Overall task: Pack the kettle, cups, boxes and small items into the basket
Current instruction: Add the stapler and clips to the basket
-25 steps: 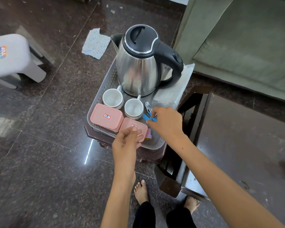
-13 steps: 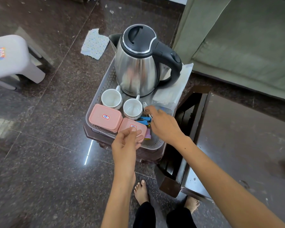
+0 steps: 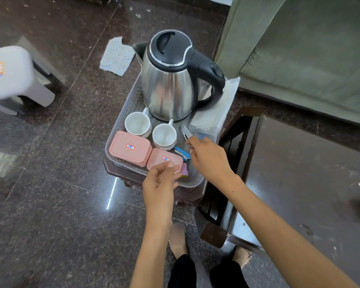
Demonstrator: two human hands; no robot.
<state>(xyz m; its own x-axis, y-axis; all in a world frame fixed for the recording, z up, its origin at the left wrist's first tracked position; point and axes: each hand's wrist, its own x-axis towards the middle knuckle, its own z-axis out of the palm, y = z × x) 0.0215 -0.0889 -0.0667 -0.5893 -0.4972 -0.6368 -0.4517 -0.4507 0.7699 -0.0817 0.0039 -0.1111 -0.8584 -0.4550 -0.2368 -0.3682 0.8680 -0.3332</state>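
A grey perforated basket sits on a dark wooden stool. In it stand a steel kettle with a black lid, two white cups and two pink lidded boxes. A silver nail clipper, a small blue item and a pink-purple item lie at the basket's right front. My right hand touches the clipper's near end with its fingertips. My left hand hovers over the nearer pink box, fingers loosely curled, holding nothing.
A white packet leans in the basket's right side beside the kettle. A dark wooden table stands close on the right, a green sofa behind it. A white plastic stool and a paper scrap are on the floor at left.
My right hand lowered the blue item and the clipper into the basket and drew back slightly; both now lie on the basket floor. My left hand stayed put.
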